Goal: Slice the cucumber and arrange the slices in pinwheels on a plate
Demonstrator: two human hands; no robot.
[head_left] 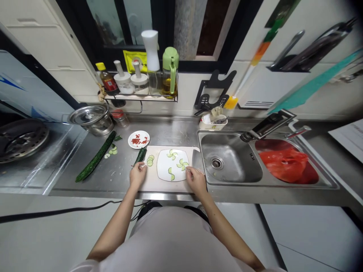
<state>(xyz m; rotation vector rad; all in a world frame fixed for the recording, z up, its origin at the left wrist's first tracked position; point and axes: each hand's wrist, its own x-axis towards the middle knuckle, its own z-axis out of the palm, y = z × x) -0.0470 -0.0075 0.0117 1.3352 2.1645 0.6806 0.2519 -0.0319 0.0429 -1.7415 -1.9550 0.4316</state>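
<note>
A white square plate (161, 172) lies on a pale cutting board (153, 185), with thin half-round cucumber slices (171, 174) arranged on it in small fans. At the plate's right edge, my right hand (196, 182) has its fingers pinched together beside the slices; what they hold is too small to tell. My left hand (138, 176) is closed at the board's left edge, its fingertips near a dark green cucumber end (141, 154) and a short row of round cucumber slices (150, 160). A wide knife blade (197, 159) lies beyond my right hand.
Left of the board lie a long cucumber (98, 156) and loose slices (112, 150). Behind are a small plate (138, 146) of chopped red bits, a lidded steel pot (98, 122) and a bottle rack (141, 99). A double sink (231, 181) with a red bag (283, 164) is right.
</note>
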